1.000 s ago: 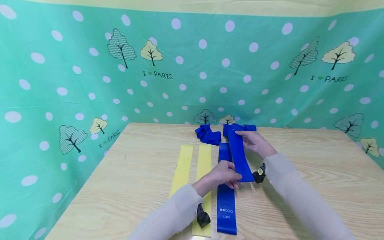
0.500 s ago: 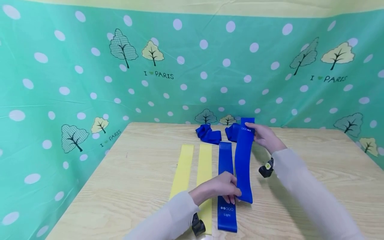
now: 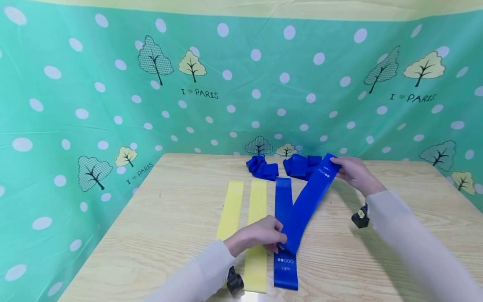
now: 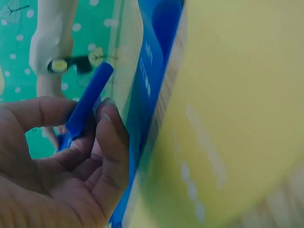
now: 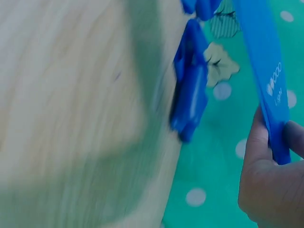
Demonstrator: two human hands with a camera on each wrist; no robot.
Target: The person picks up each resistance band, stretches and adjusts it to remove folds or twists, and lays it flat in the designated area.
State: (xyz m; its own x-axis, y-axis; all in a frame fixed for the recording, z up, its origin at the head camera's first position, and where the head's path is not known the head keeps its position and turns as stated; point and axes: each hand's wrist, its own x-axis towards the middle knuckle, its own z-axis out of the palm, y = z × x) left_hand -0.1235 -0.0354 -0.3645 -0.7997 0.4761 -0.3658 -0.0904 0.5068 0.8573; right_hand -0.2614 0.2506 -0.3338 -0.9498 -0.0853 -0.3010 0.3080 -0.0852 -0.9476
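A blue resistance band (image 3: 311, 205) slants up to the right between my two hands. My left hand (image 3: 264, 233) pinches its near end, low over another blue resistance band (image 3: 284, 274) that lies flat, marked "Light". The left wrist view shows the held band's end (image 4: 90, 99) between thumb and fingers. At the far end, my right hand (image 3: 354, 173) grips the band by its printed part; in the right wrist view the thumb (image 5: 295, 135) lies across it. The held band covers part of the flat blue one.
Two yellow resistance bands (image 3: 231, 205) lie lengthwise left of the blue ones, the left forearm over their lower parts. Toward the table's back edge are two bunched blue bands (image 3: 263, 169). A green dotted cloth (image 3: 211, 126) hangs behind the wooden table (image 3: 181, 218).
My right hand has moved right with its end of the band, and the left hand down and left. The band has gone from nearly upright to slanted, its printed end now showing.
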